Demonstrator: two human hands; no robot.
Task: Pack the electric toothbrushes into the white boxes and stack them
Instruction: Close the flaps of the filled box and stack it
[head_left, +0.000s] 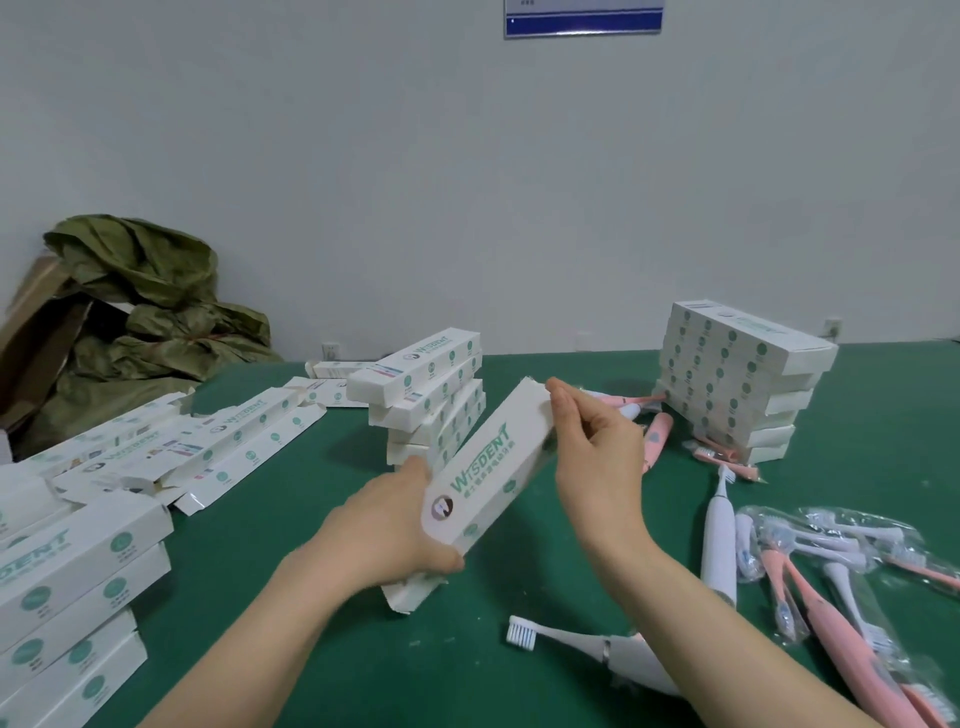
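Fingers (558, 396) of the right hand (597, 467) pinch the top flap of a white box (488, 467). The left hand (395, 525) wraps its lower end, thumb on the printed face. The box is held tilted above the green surface (311, 545) at centre view, top end toward 1 o'clock. A loose flap shows below the left hand. Whether a brush is inside cannot be told. Closed boxes stand in a mid stack (426, 400) at 12 o'clock, a right stack (737, 379) at 2 o'clock and a left stack (67, 597) at 8 o'clock. Flat cartons (218, 441) lie at 10 o'clock. A white brush (719, 535) lies at 3 o'clock, pink brushes (841, 654) and bagged heads (831, 540) at 4 o'clock. Handling, as judged: thin card, light, stiff lengthwise but easily dented across the faces, so hold it by the long edges near one end. Flaps may tear if forced. Brush bodies look smooth and probably slippery, so grip the thick handle
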